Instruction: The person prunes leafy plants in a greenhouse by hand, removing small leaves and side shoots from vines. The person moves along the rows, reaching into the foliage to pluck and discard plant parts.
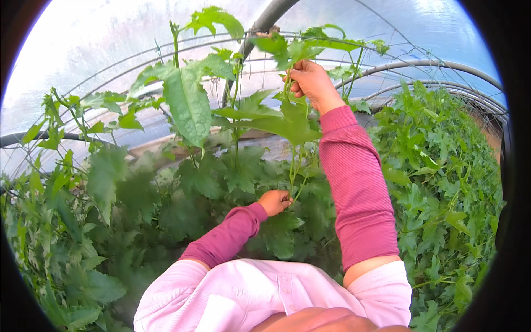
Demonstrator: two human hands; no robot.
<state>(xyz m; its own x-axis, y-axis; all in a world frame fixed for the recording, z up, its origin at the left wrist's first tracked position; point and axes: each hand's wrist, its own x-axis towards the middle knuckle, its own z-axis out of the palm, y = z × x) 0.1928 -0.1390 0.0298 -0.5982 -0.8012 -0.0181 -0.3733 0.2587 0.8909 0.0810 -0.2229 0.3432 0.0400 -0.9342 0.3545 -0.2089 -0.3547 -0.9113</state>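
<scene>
A tall leafy plant with a thin green stem (293, 164) rises in front of me. Low on this stem, my left hand (274, 202) pinches it between thumb and fingers, just above the dark lower leaves. My right hand (309, 81) is raised high, closed around the upper stem (287, 87) below the top leaves (286, 52). Between the two hands a broad lobed leaf (286, 124) spreads out. Whether both hands grip one stem or two neighbouring ones cannot be fully told, since leaves cover part of it.
Thin wires (195, 45) run across behind the plants. A thick grey pipe (271, 16) arches up under translucent plastic sheeting (116, 37). Dense foliage (435, 174) fills the right side, and more leafy plants (99, 249) crowd the left. A large leaf (188, 106) hangs left of the held stem.
</scene>
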